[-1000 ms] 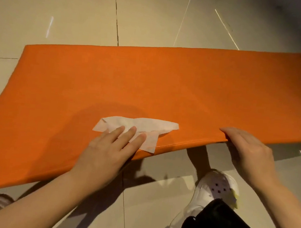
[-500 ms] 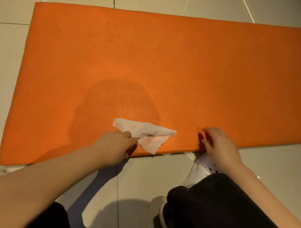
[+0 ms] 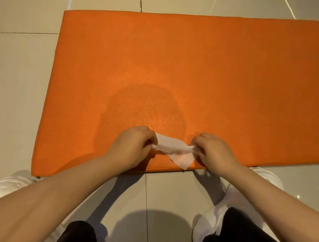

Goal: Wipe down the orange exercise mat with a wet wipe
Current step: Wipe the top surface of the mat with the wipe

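The orange exercise mat (image 3: pixel 208 71) lies flat on the tiled floor and runs off the right edge of the view. A white wet wipe (image 3: pixel 175 150) is stretched just above the mat's near edge. My left hand (image 3: pixel 130 147) pinches the wipe's left end, and my right hand (image 3: pixel 213 151) pinches its right end. A loose corner of the wipe hangs down toward the mat's front edge. A darker round shadow falls on the mat just beyond the hands.
Beige floor tiles (image 3: pixel 17 87) surround the mat. My white shoes (image 3: pixel 244 197) and dark trouser legs (image 3: pixel 244 238) are close to the mat's near edge, another white shoe (image 3: pixel 2 187) at the mat's near left corner.
My right hand left the mat's edge and took hold of the wipe's right end. The left hand went from pressing flat to pinching the wipe. The view has shifted over the mat.
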Available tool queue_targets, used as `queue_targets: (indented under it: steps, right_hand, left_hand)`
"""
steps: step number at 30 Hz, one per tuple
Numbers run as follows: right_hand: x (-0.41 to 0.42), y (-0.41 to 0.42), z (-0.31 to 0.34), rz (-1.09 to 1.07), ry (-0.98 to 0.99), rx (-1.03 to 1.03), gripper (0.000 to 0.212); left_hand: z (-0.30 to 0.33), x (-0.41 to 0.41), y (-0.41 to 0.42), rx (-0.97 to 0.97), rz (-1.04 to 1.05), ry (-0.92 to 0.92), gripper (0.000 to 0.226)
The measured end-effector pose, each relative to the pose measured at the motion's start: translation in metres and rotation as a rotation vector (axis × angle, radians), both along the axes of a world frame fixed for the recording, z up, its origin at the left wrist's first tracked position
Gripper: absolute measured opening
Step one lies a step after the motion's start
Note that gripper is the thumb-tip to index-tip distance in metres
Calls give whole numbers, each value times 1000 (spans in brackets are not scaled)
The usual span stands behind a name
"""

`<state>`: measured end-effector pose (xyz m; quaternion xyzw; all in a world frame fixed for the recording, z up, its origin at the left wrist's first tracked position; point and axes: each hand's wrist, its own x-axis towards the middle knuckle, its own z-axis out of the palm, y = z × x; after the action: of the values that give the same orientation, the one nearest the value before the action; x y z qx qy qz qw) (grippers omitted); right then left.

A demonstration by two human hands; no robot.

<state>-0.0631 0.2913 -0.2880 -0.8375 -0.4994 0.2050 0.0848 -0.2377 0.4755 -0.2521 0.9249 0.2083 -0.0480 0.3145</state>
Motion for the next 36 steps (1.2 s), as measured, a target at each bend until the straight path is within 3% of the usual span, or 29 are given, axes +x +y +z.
queue_targets:
  steps: [3,6,11,13,17,21,23,25,27,30,32,33,36]
  right_hand:
    - [-4,11,17,-217,323,131,18]
    - [-13,20,32,-341,568,221,25]
    - [-30,32,47,-226,798,193,8]
    - [-32,39,53,-179,871,189,15]
    - [-37,59,46,-116,738,106,17]
    - [-42,80,22,-129,471,0,13]
    - [-41,81,11,-154,310,-4,22]
    - [-38,74,9,-196,278,11,25]
    - [-39,62,11,-169,278,-7,22]
    - [-53,43,9,-20,222,3,19]
    - [-65,38,3,135,178,13,21]
    - [-69,39,0,198,163,18,23]
    - [-77,53,0,333,129,35,27]
  left_hand:
    - [10,-9,9,-133,150,-159,9]
    - [13,-26,17,-268,205,-145,12]
    - [22,-56,16,-416,370,-254,12]
    - [28,-61,18,-438,428,-306,10]
    - [27,-68,30,-351,527,-279,11]
    - [-14,-70,46,-301,658,-93,10]
    - [-28,-69,53,-289,759,-59,30]
    - [-32,-72,59,-263,847,-63,52]
    - [-34,-81,59,-67,733,-53,54]
    - [-39,-98,52,293,84,-114,42]
    - [-57,-110,41,419,-322,-8,47]
    - [-64,-113,36,430,-384,86,51]
    - [-71,-121,34,397,-311,322,60]
